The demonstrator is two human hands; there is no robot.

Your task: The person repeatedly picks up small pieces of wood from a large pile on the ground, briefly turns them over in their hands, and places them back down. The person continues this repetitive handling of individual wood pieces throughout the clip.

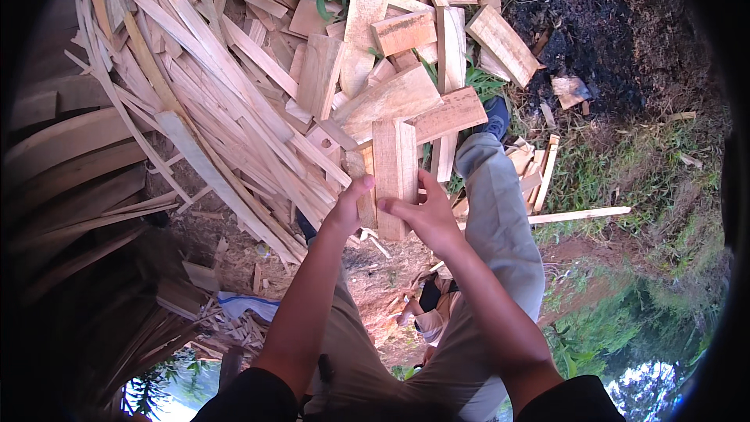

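Observation:
Both my hands are in front of me over the wood pile, closed round short pieces of sawn wood held upright side by side. My left hand [349, 205] grips the outer edge of a narrow wooden block [364, 191], thumb toward its face. My right hand [426, 215] is wrapped round a wider pale wooden block [388, 164], its thumb across the front near the lower end. The wider group seems to be two pieces pressed together; the fingers behind them are hidden. Just beyond lies a loose wooden offcut [449, 115].
Long thin wood strips [226, 101] heap up at left, beside stacked boards [70, 144]. Several short offcuts [367, 19] lie ahead. Charred black ground [586, 31] and grass [625, 164] are at right. Another person [433, 312] shows between my legs. A long stick [578, 216] lies right of my leg.

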